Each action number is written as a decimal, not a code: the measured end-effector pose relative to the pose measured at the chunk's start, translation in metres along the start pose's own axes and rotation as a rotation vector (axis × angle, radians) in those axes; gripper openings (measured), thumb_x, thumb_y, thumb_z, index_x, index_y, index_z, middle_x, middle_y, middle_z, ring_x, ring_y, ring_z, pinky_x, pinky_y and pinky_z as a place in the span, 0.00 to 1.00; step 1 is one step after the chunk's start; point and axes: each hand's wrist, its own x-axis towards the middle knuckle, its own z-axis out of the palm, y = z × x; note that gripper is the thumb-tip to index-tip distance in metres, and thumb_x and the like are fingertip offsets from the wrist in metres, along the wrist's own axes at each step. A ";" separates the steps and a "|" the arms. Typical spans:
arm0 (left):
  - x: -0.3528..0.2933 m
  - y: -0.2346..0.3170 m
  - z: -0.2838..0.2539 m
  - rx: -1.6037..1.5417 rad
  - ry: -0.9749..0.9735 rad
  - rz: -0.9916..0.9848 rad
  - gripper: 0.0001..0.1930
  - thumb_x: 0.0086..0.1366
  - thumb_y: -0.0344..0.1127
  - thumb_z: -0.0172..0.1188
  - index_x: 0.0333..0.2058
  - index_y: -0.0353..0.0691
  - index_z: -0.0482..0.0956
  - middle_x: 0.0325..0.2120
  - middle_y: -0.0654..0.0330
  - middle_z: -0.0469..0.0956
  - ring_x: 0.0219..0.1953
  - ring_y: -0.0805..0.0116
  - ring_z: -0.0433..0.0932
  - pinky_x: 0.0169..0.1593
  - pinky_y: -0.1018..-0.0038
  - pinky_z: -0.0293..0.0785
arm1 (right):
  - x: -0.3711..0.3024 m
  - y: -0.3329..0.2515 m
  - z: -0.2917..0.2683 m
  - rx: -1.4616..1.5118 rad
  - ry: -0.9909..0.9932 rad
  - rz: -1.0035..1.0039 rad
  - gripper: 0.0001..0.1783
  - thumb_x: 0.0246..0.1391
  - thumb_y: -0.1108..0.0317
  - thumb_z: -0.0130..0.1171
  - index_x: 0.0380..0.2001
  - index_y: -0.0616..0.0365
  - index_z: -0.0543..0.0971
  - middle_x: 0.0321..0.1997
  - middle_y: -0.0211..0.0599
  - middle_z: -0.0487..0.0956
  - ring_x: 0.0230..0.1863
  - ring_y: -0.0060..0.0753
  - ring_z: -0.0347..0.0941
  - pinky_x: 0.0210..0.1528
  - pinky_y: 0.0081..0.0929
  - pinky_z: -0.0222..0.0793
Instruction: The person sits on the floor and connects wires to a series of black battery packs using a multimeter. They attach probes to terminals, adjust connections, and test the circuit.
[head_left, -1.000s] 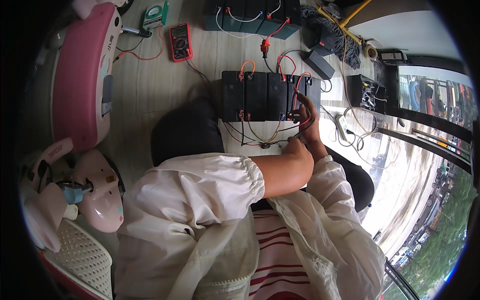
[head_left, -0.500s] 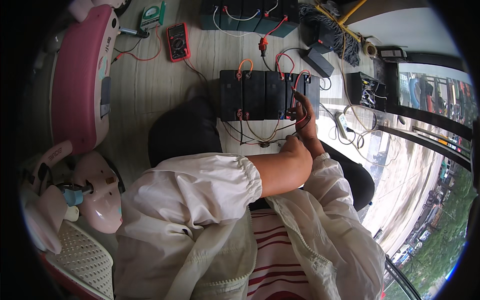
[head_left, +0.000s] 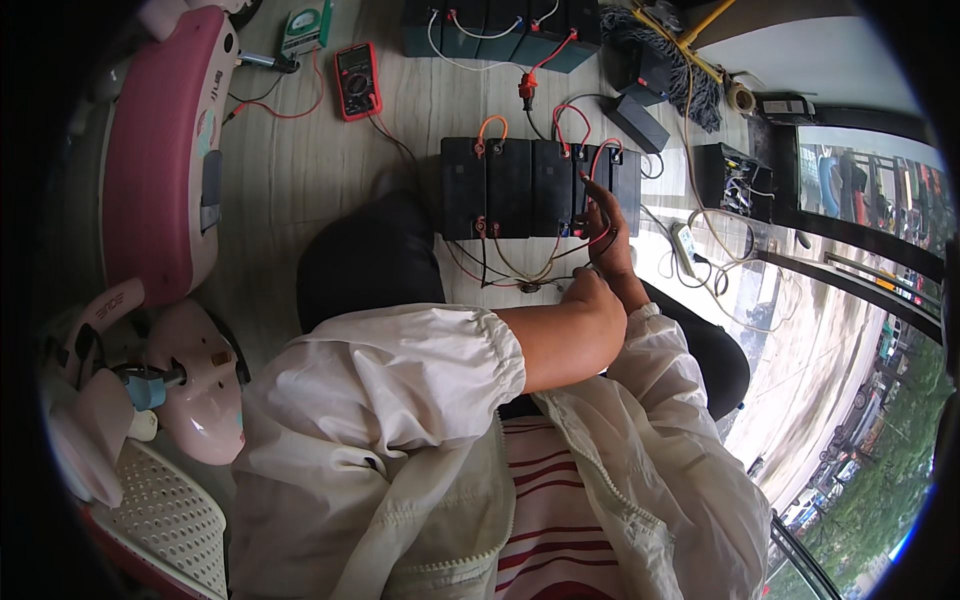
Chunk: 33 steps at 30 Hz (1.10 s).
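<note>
A row of black batteries (head_left: 509, 190) stands on the floor before me, with red and orange leads (head_left: 494, 119) along its far terminals. My right hand (head_left: 611, 236) is at the row's right end, beside a red wire; its fingers stretch over the battery edge, and I see no object clearly held. Just below, my left hand (head_left: 590, 287) is bent closed near the right wrist. What its fingers hold, if anything, is hidden. Dark and tan wires (head_left: 527, 278) run along the near side towards my left hand.
A red-rimmed multimeter (head_left: 358, 82) lies at the far left. More batteries (head_left: 485, 40) stand behind. To the left is a pink scooter (head_left: 155, 170). A black adapter (head_left: 637, 123), a mop (head_left: 690, 98) and a power strip (head_left: 684, 242) lie to the right, near the doorway.
The view has shifted very slightly. My right fingers have moved a little at the row's right end; my left hand stays almost where it was.
</note>
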 end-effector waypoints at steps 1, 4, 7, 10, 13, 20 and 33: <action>0.002 0.000 0.001 -0.002 0.001 -0.004 0.18 0.57 0.42 0.62 0.45 0.41 0.81 0.44 0.59 0.79 0.48 0.62 0.75 0.47 0.65 0.67 | -0.001 0.001 -0.002 0.006 -0.002 0.008 0.20 0.67 0.65 0.45 0.60 0.56 0.68 0.51 0.35 0.74 0.33 0.20 0.72 0.37 0.21 0.71; 0.003 0.001 0.002 -0.006 0.009 -0.006 0.18 0.57 0.41 0.61 0.45 0.41 0.81 0.45 0.59 0.79 0.49 0.62 0.75 0.47 0.65 0.67 | -0.002 0.004 -0.004 0.018 -0.007 0.021 0.20 0.67 0.65 0.45 0.60 0.56 0.67 0.50 0.34 0.75 0.32 0.20 0.71 0.37 0.21 0.70; 0.002 0.000 0.000 0.007 -0.001 0.017 0.17 0.57 0.40 0.61 0.45 0.41 0.81 0.45 0.59 0.78 0.49 0.62 0.75 0.47 0.65 0.67 | -0.002 0.004 -0.006 0.006 -0.002 0.002 0.20 0.67 0.65 0.45 0.60 0.56 0.68 0.49 0.33 0.75 0.30 0.19 0.70 0.36 0.20 0.70; 0.001 0.000 -0.001 -0.011 -0.016 0.022 0.17 0.57 0.40 0.61 0.45 0.42 0.81 0.45 0.58 0.78 0.49 0.62 0.75 0.48 0.65 0.67 | 0.004 0.001 -0.003 -0.029 -0.018 -0.012 0.20 0.66 0.66 0.45 0.60 0.55 0.68 0.48 0.33 0.76 0.28 0.18 0.69 0.34 0.20 0.70; -0.003 -0.001 -0.006 -0.030 -0.041 0.013 0.18 0.57 0.39 0.61 0.46 0.42 0.81 0.46 0.58 0.78 0.50 0.62 0.75 0.48 0.65 0.67 | 0.016 -0.002 0.000 -0.086 -0.033 -0.005 0.20 0.66 0.67 0.44 0.59 0.54 0.68 0.46 0.32 0.76 0.27 0.18 0.68 0.32 0.20 0.69; 0.000 -0.002 -0.004 -0.028 -0.059 0.037 0.20 0.55 0.38 0.63 0.47 0.41 0.80 0.47 0.57 0.78 0.51 0.60 0.74 0.48 0.65 0.66 | 0.029 -0.007 0.002 -0.119 -0.061 0.013 0.19 0.66 0.66 0.45 0.59 0.53 0.68 0.43 0.33 0.75 0.27 0.19 0.70 0.30 0.20 0.69; -0.008 -0.002 -0.012 -0.013 -0.059 0.039 0.23 0.48 0.36 0.69 0.46 0.40 0.81 0.47 0.57 0.77 0.51 0.59 0.73 0.47 0.64 0.66 | 0.035 -0.003 0.003 -0.085 -0.062 0.071 0.18 0.65 0.65 0.47 0.58 0.48 0.70 0.35 0.28 0.75 0.29 0.17 0.67 0.32 0.19 0.67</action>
